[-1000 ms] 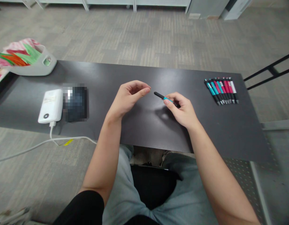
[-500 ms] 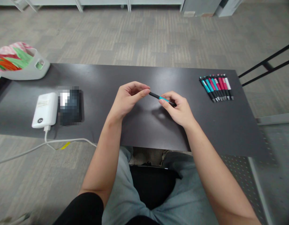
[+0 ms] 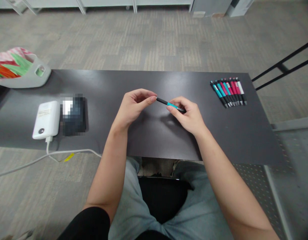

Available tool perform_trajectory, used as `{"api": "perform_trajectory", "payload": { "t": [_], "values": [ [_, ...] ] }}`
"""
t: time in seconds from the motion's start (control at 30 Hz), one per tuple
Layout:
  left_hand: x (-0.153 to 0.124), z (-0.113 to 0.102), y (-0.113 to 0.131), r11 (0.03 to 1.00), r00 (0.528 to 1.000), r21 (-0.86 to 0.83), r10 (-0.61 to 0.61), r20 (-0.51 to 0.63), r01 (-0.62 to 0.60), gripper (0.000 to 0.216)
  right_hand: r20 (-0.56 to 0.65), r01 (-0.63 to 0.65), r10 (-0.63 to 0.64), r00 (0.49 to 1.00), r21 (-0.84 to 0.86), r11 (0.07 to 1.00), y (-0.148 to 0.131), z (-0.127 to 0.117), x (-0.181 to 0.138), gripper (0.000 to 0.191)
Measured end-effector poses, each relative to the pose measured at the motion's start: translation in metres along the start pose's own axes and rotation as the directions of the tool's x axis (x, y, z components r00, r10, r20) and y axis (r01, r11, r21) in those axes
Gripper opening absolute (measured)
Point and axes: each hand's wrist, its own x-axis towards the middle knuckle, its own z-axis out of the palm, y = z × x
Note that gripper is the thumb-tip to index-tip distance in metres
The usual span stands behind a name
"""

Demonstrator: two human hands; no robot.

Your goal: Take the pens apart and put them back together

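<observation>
A pen with a teal barrel and black grip is held slantwise above the dark table. My right hand closes its thumb and fingers around the teal part, and the pen's black end shows past the thumb. At the pen's other, black end, the thumb and fingertips of my left hand are pinched together against the tip; what lies inside that pinch is hidden. Off to the right, several teal, red and white pens with black grips lie side by side in a row.
On the left of the dark table lie a white power bank with a cable over the front edge, and a blurred-out dark object. A white basket of colourful cloth-like items stands far left. Black metal bars are at the right.
The whole view has shifted slightly. Both hands keep nearly the same hold on the pen, and the row of pens lies as before.
</observation>
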Motion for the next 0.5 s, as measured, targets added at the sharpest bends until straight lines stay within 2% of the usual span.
{"api": "perform_trajectory", "payload": {
  "t": [0.3, 0.5],
  "values": [
    [-0.0001, -0.0001, -0.0014, 1.0, 1.0, 0.025, 0.016, 0.007, -0.016, 0.07, -0.003, 0.035, -0.036, 0.999, -0.025, 0.999, -0.0005, -0.0011, -0.0003, 0.04],
    [-0.0013, 0.0001, 0.0025, 1.0, 1.0, -0.013, -0.02, 0.021, 0.02, 0.064, -0.048, 0.034, -0.037, 0.998, -0.059, 0.998, -0.0011, -0.0018, 0.0004, 0.048]
  ]
}}
